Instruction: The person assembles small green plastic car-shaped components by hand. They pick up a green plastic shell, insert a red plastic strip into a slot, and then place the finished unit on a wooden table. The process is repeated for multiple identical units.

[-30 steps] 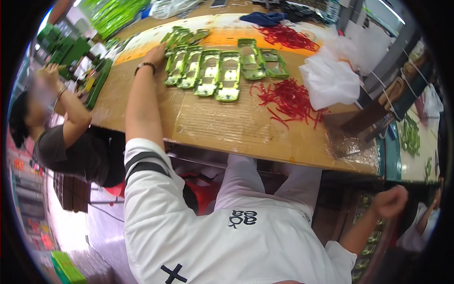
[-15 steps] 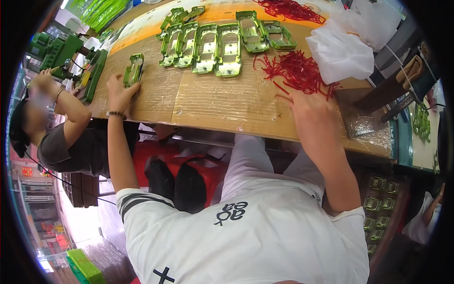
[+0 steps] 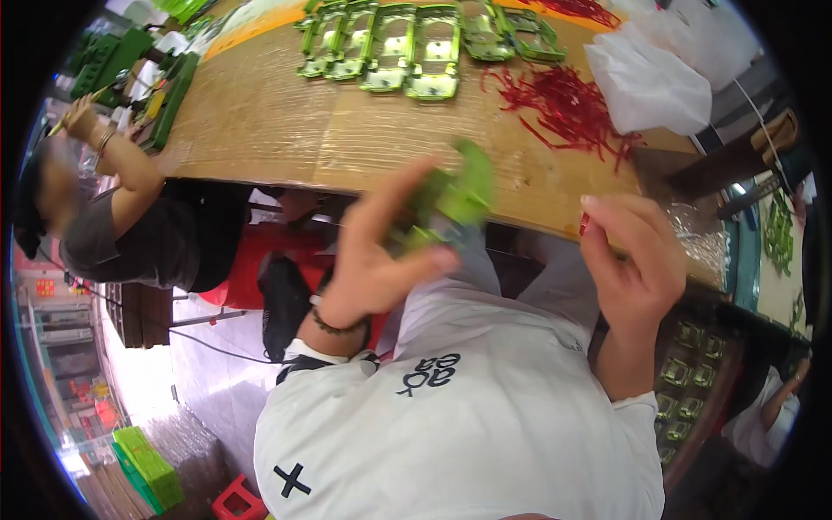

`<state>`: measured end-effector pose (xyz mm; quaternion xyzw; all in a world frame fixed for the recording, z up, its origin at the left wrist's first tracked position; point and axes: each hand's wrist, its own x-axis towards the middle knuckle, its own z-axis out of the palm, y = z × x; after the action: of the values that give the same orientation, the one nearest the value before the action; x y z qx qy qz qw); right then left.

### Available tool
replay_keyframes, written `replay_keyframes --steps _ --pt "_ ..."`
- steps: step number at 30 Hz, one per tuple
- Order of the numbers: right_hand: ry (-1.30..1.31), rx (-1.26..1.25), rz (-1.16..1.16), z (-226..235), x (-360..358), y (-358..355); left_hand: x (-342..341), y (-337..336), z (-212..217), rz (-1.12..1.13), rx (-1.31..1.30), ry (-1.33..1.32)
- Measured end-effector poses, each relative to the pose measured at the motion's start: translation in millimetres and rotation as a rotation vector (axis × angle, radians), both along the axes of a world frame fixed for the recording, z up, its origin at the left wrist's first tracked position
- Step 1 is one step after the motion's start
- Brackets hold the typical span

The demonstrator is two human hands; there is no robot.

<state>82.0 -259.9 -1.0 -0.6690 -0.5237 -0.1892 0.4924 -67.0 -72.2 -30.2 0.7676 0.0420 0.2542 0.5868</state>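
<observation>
My left hand (image 3: 368, 256) is closed round a shiny green toy car body shell (image 3: 468, 186), held up in front of my chest at the table's near edge. The shell is smeared by motion. To its right, my right hand (image 3: 637, 256) pinches a small red strip (image 3: 585, 223) between thumb and forefinger; most of the strip is hidden by the fingers. Several more green car shells (image 3: 433, 52) stand side by side across the far part of the table. Nearer the right lies a loose heap of red strips (image 3: 568, 100).
A white plastic bag (image 3: 650, 78) sits right of the heap, beside a dark metal bracket (image 3: 706, 173). At the left a person in a dark shirt (image 3: 130, 234) works by a green machine (image 3: 113, 65). A tray of green parts (image 3: 685, 381) is low at the right.
My left hand has lifted the green shell off the table's left side and brought it toward my chest. My right hand has left the red heap, carrying a strip.
</observation>
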Motion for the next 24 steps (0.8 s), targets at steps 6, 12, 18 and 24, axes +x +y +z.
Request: replay_keyframes --steps 6,12,18,24 --pt "-0.1 0.047 0.026 0 -7 -24 31 -65 -13 -0.474 -0.595 0.109" --pt "-0.123 -0.009 -0.017 -7 -1 -37 36 -76 -14 -0.566 -0.743 0.121" --pt "0.045 0.036 0.015 -12 -5 -40 36 -79 -12 -0.437 -0.509 0.145" --pt "0.425 0.255 0.179 -30 -7 -43 37 -80 -14 -0.455 -0.508 0.156"
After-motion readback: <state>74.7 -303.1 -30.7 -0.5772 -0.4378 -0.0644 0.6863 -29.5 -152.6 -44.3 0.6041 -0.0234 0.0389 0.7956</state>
